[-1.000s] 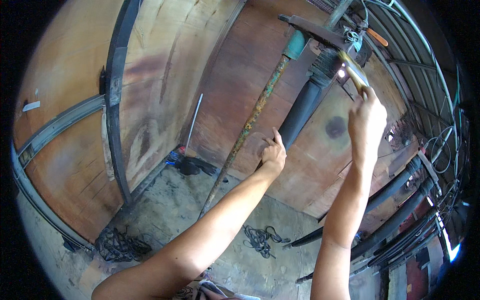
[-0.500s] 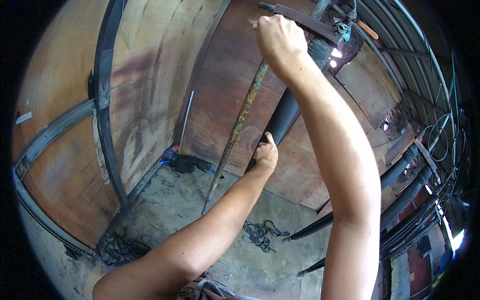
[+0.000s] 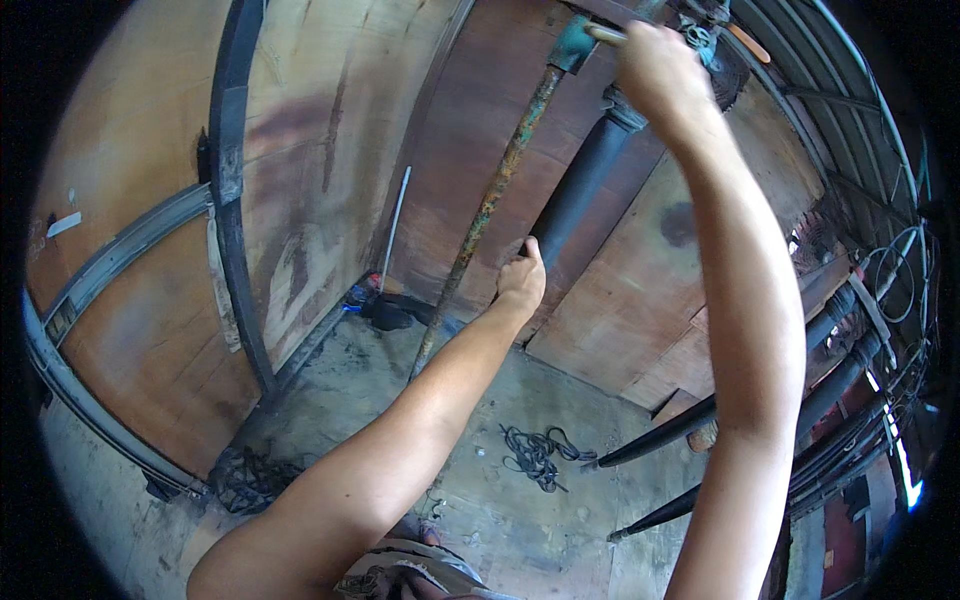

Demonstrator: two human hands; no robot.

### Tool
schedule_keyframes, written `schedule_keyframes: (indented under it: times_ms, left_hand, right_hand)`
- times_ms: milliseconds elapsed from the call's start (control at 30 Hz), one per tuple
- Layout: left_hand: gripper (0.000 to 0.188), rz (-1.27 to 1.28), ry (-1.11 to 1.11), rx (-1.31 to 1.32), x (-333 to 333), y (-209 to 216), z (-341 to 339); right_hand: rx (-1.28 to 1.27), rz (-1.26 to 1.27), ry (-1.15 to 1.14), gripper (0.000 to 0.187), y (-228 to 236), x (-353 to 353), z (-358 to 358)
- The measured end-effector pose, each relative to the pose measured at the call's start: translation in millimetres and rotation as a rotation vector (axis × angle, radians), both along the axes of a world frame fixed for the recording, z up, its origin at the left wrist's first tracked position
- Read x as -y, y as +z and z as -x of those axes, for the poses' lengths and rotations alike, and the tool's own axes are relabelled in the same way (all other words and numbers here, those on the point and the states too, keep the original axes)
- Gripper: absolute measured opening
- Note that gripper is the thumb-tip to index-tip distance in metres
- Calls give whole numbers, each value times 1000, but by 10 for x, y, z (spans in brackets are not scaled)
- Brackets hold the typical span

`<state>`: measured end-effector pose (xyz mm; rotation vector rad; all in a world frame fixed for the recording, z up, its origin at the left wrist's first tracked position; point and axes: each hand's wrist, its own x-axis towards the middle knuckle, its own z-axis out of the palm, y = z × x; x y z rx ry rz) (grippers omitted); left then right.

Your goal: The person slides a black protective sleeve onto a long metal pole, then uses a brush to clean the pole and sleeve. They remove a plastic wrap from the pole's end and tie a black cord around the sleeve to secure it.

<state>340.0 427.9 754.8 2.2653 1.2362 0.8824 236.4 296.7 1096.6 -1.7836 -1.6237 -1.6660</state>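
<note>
Still clasping the black tube [image 3: 580, 180], with the brush [image 3: 605, 34] shifted rightward

Can see, far left of the tube, a pale strip [image 3: 65, 224] on the wooden panelling, too small to tell about any lettering. Left of the tube and lower, can make out a heap of dark cord [image 3: 250, 480], then a black bundle [image 3: 390, 312] on the floor and a thin white rod [image 3: 396, 225] leaning in the corner. Just left of the tube, can see a rust-and-green pole [image 3: 503, 185] slanting the same way, with a green sleeve [image 3: 572, 45] at the top.

Keeping the left hand [image 3: 520, 277] wrapped around the tube's lower visible stretch, with the thumb laid along it. Lower than the tube, can spot a loose tangle of cord [image 3: 535, 455].

Half a second ago, had the right hand [image 3: 665, 80] over the green sleeve, hiding it; now holding it farther right, in front of the tube's upper end. Gripping the brush in a closed fist, with only a pale end showing beside the sleeve; cannot tell whether touching.

Right of the tube, can see an orange handle [image 3: 748, 43] and, lower, more dark tubes [image 3: 660, 434]. Farthest right, can find a tan patch [image 3: 828, 558], too small to read.
</note>
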Motion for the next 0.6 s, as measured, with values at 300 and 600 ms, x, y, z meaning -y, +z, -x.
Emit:
schedule_keyframes:
  times_ms: [300,600]
  left_hand:
    - [65,-67,-55,10,152,65,445]
    - [64,-182,-292,-2,175,51,1044]
  right_hand:
    - [-219,-115,-13,27,-31,751,-528]
    - [-447,-140,196,32,-43,912,-1167]
